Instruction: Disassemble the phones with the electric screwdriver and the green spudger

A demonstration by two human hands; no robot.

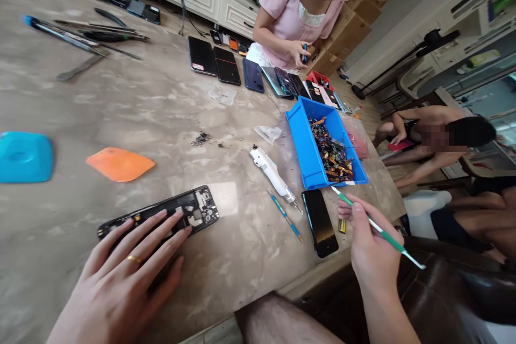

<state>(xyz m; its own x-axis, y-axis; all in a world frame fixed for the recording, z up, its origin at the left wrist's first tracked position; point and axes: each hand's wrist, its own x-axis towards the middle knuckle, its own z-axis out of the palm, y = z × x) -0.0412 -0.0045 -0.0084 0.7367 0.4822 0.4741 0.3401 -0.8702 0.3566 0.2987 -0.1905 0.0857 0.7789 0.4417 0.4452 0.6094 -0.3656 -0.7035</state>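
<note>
My left hand (124, 274) lies with its fingers stretched over an opened phone body (203, 207), whose bare inner parts show at the right end. Its palm and fingers hide much of the phone. Between the thumb and fingers of my right hand (368, 231) is a green pry tool (389, 238) with thin pale tips, raised over the table's right edge. Just left of that hand, a dark phone (320, 223) rests on the table, with a small yellow-gold cylinder (342, 226) beside it. A white electric screwdriver (272, 174) and a blue pen-like tool (285, 216) lie between my hands.
A blue bin (296, 129) full of small phone parts stands at the right. An orange pick (121, 164) and a turquoise object (24, 157) lie left. Tweezers and tools (76, 35) sit at the far left; several phones (228, 64) line the far edge. Other people are nearby.
</note>
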